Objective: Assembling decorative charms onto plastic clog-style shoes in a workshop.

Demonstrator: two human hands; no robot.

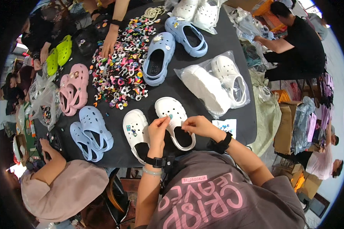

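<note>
A white clog lies in front of me, toe pointing away, with its dark insole showing. My left hand is closed in a pinch at a small teal shoe charm on the clog's upper. With its fingers bent together, my right hand grips the right rim of that clog's opening. Just left of my left hand sits the matching white clog, which bears a few small blue and dark charms. My left wrist and forearm cover part of its heel.
Loose colourful charms form a pile, reached by another person's hand. Blue clogs, pink clogs and bagged white clogs stand around. By my right wrist lies a small packet. A co-worker's arm is at left.
</note>
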